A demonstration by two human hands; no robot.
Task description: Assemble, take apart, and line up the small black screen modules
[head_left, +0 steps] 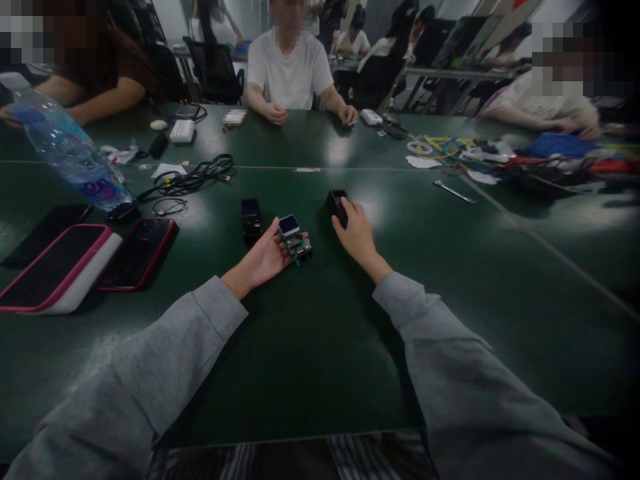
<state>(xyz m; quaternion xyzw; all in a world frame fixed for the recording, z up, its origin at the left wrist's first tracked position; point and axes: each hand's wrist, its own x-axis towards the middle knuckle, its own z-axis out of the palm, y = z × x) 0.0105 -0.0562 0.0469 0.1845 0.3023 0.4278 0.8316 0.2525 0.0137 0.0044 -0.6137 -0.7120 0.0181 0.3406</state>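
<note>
Circuit board (297, 245) sits gripped in left hand (266, 257); right hand (357, 231) clasps black case (335, 203).

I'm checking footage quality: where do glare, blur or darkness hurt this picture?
Head view: pale glare on the glossy dark-green table; head view: tangled multicoloured cables at right look smeared, the green circuit board with small screen clearer; head view: right edge nearly black.

One circuit board (299, 246), one wrench (455, 192)
</note>
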